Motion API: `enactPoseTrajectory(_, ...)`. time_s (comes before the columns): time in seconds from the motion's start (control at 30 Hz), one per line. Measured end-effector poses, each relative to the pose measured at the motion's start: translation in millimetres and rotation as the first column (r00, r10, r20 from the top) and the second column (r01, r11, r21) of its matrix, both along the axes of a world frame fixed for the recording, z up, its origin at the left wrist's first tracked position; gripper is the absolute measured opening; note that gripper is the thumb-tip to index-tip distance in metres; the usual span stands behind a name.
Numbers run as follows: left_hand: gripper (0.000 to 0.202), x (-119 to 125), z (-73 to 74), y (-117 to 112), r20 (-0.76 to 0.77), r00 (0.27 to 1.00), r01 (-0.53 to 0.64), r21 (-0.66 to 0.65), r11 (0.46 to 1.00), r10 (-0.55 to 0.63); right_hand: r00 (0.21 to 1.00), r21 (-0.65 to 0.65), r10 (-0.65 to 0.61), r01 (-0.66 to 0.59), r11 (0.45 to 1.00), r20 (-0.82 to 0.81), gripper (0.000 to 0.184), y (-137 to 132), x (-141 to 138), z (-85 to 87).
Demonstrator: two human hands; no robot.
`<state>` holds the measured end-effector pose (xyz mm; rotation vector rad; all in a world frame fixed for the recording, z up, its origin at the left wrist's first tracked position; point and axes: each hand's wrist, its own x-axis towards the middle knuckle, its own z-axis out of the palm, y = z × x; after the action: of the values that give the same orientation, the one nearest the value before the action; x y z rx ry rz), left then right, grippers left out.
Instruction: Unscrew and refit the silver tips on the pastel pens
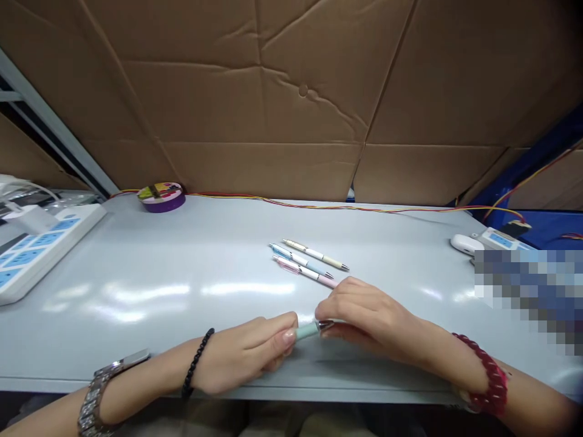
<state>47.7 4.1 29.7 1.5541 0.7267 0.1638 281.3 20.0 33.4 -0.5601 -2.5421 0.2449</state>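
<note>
My left hand [248, 352] is closed around the barrel of a mint-green pen [306, 331], held low over the front of the table with its metal tip pointing right. At that tip, the fingers of my right hand [380, 317] are bent in and pinch around the cone. The pen's rear part is hidden inside my left fist. Just beyond my hands lie a pink and white pen [303, 271], a blue and white pen [300, 261] and a cream and white pen [315, 254], roughly parallel. My right hand covers the pink pen's tip.
A round purple tin [163, 200] stands at the back left of the grey table [150, 261]. Power strips [50, 249] lie at the left and right edges. Thin red and yellow wires [291, 205] run along the back, before a cardboard wall [255, 103]. A white mouse-like object [466, 244] sits right.
</note>
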Motion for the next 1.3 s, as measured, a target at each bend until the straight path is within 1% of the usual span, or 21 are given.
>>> enactPoseTrajectory(0.03, 0.032, -0.3, -0.4, 0.4, 0.004, 1.0, 0.002, -0.008, 1.0, -0.002, 1.0, -0.01, 0.021, -0.021, 1.0, -0.016, 0.017, -0.3, 0.4, 0.2)
enactPoseTrajectory(0.2, 0.034, -1.6, -1.8, 3.3, 0.013, 1.0, 0.026, -0.024, 0.999, -0.025, 0.994, -0.009, 0.1, -0.1, 0.995, -0.052, 0.016, 2.1, 0.8, -2.7)
enactPoseTrajectory(0.27, 0.034, -1.7, -1.9, 3.8, 0.021, 0.999, 0.039, -0.025, 0.999, -0.038, 0.993, 0.026, 0.112, -0.111, 0.993, -0.039, 0.014, 3.3, 0.0, -4.3)
enactPoseTrajectory(0.3, 0.034, -1.6, -1.7, 3.7, 0.023, 0.999, 0.04, -0.024, 0.999, -0.04, 0.993, 0.06, 0.112, -0.111, 0.992, -0.024, 0.016, 3.6, -0.8, -5.1)
enactPoseTrajectory(0.37, 0.034, -1.4, -1.2, 3.1, 0.023, 0.999, 0.033, -0.021, 0.999, -0.032, 0.997, 0.124, 0.078, -0.081, 0.989, 0.026, 0.031, 3.5, -3.0, -6.5)
enactPoseTrajectory(0.43, 0.035, -1.1, -0.7, 2.3, 0.022, 1.0, 0.017, -0.021, 1.0, -0.017, 0.998, 0.147, 0.011, -0.021, 0.989, 0.066, 0.047, 2.8, -5.3, -7.0)
enactPoseTrajectory(0.47, 0.035, -1.1, -0.6, 2.2, 0.02, 1.0, 0.006, -0.023, 1.0, -0.006, 0.997, 0.133, -0.02, 0.01, 0.991, 0.077, 0.051, 2.5, -6.1, -6.6)
enactPoseTrajectory(0.53, 0.036, -1.0, -1.1, 2.7, 0.02, 1.0, -0.005, -0.029, 1.0, 0.006, 0.995, 0.074, -0.048, 0.041, 0.996, 0.089, 0.051, 2.2, -6.2, -4.5)
enactPoseTrajectory(0.63, 0.037, -1.5, -3.1, 4.5, 0.027, 1.0, 0.008, -0.034, 0.999, -0.007, 0.995, -0.028, -0.023, 0.026, 0.999, 0.101, 0.036, 2.6, -3.4, -0.4)
enactPoseTrajectory(0.67, 0.038, -1.7, -3.8, 5.0, 0.028, 0.999, 0.019, -0.029, 0.999, -0.018, 0.995, -0.034, -0.012, 0.015, 0.999, 0.095, 0.03, 2.8, -2.4, 0.1)
enactPoseTrajectory(0.7, 0.038, -2.0, -4.5, 5.3, 0.027, 0.999, 0.028, -0.019, 0.999, -0.028, 0.996, -0.024, -0.001, 0.003, 1.0, 0.092, 0.029, 3.0, -1.8, 0.0)
enactPoseTrajectory(0.8, 0.037, -2.7, -5.8, 5.0, 0.015, 0.999, 0.046, 0.01, 0.999, -0.046, 0.993, 0.083, 0.033, -0.042, 0.996, 0.11, 0.04, 3.2, -2.7, -3.6)
enactPoseTrajectory(0.87, 0.037, -2.9, -6.3, 4.5, 0.012, 0.998, 0.056, 0.008, 0.998, -0.056, 0.991, 0.111, 0.024, -0.039, 0.993, 0.133, 0.047, 3.3, -4.5, -5.6)
enactPoseTrajectory(0.9, 0.037, -3.0, -6.4, 4.4, 0.009, 0.998, 0.057, 0.006, 0.998, -0.057, 0.991, 0.092, 0.011, -0.024, 0.995, 0.137, 0.049, 3.2, -5.3, -5.5)
enactPoseTrajectory(0.97, 0.037, -3.0, -6.5, 4.7, 0.006, 0.999, 0.048, 0.017, 0.999, -0.049, 0.991, 0.014, -0.019, 0.017, 1.0, 0.131, 0.048, 3.1, -5.6, -3.5)
enactPoseTrajectory(1.03, 0.037, -2.6, -6.1, 5.3, 0.004, 0.999, 0.04, 0.039, 0.998, -0.04, 0.992, -0.075, -0.02, 0.03, 0.997, 0.127, 0.041, 2.7, -4.4, -0.8)
enactPoseTrajectory(1.07, 0.036, -2.3, -5.6, 5.5, 0.003, 0.999, 0.044, 0.054, 0.998, -0.044, 0.993, -0.098, -0.014, 0.026, 0.995, 0.116, 0.037, 2.5, -3.7, -0.2)
enactPoseTrajectory(1.1, 0.036, -1.7, -5.0, 5.7, 0.0, 0.999, 0.05, 0.071, 0.996, -0.05, 0.994, -0.099, -0.008, 0.019, 0.995, 0.105, 0.033, 2.3, -3.0, -0.2)
enactPoseTrajectory(1.13, 0.036, -1.1, -4.3, 5.7, -0.008, 0.998, 0.058, 0.092, 0.994, -0.057, 0.995, -0.086, -0.003, 0.011, 0.996, 0.099, 0.033, 2.2, -2.5, -0.9)
enactPoseTrajectory(1.23, 0.035, 1.4, -2.5, 4.7, -0.052, 0.997, 0.069, 0.162, 0.984, -0.061, 0.992, -0.021, 0.004, -0.001, 1.0, 0.124, 0.048, 2.2, -2.7, -4.4)
enactPoseTrajectory(1.3, 0.036, 2.9, -2.1, 3.5, -0.086, 0.995, 0.06, 0.204, 0.977, -0.043, 0.989, -0.015, -0.024, 0.026, 1.0, 0.147, 0.051, 2.4, -3.1, -4.7)
